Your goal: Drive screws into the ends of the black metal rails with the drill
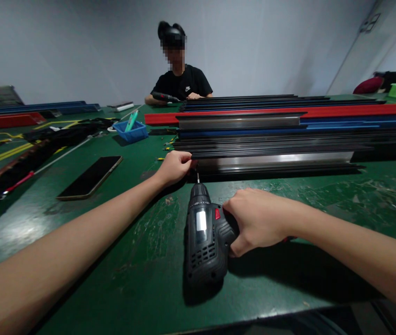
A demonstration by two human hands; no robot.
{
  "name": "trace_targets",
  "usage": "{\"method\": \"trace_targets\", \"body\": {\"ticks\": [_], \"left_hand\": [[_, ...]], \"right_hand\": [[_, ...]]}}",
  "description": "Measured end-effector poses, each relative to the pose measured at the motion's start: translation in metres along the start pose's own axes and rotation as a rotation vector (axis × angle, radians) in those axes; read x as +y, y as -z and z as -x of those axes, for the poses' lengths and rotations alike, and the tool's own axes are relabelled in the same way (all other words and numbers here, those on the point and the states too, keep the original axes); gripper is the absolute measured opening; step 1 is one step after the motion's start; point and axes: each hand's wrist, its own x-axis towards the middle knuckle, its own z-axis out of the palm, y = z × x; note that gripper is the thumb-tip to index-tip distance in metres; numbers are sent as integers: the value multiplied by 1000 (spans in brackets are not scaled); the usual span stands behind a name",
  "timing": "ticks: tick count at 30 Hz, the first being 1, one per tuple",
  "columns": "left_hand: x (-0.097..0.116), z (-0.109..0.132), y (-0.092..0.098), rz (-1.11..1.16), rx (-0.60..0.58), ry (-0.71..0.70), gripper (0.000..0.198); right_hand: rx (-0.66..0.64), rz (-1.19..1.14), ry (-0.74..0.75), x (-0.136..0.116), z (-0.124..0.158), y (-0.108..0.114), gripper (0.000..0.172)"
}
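A black cordless drill [207, 237] lies on its side over the green table, its bit pointing away at the left end of a metal profile [274, 162]. My right hand [260, 221] is wrapped round the drill's handle. My left hand [175, 167] is closed at the profile's left end, close to the drill bit, with thumb and fingertips pressed together. Whatever is between those fingertips is too small to make out. Short yellow-green wires [161, 159] stick out just left of this hand.
A phone [91, 177] lies at the left, near a blue basket [130, 131] and dark cable bundles [20, 163]. Red, blue and black profiles [340, 110] stretch rightward. Across the green table [131, 237], a person [182, 83] holds another drill.
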Motion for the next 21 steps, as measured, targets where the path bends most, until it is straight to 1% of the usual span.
{"method": "trace_targets", "body": {"ticks": [5, 15, 21], "left_hand": [[1, 0, 1, -16, -2, 4, 30], [2, 0, 0, -23, 7, -20, 30], [4, 0, 0, -14, 0, -4, 29]], "right_hand": [[-12, -41, -10, -1, 1, 1, 54], [22, -12, 24, 0, 2, -2, 53], [25, -1, 26, 0, 2, -1, 53]]}}
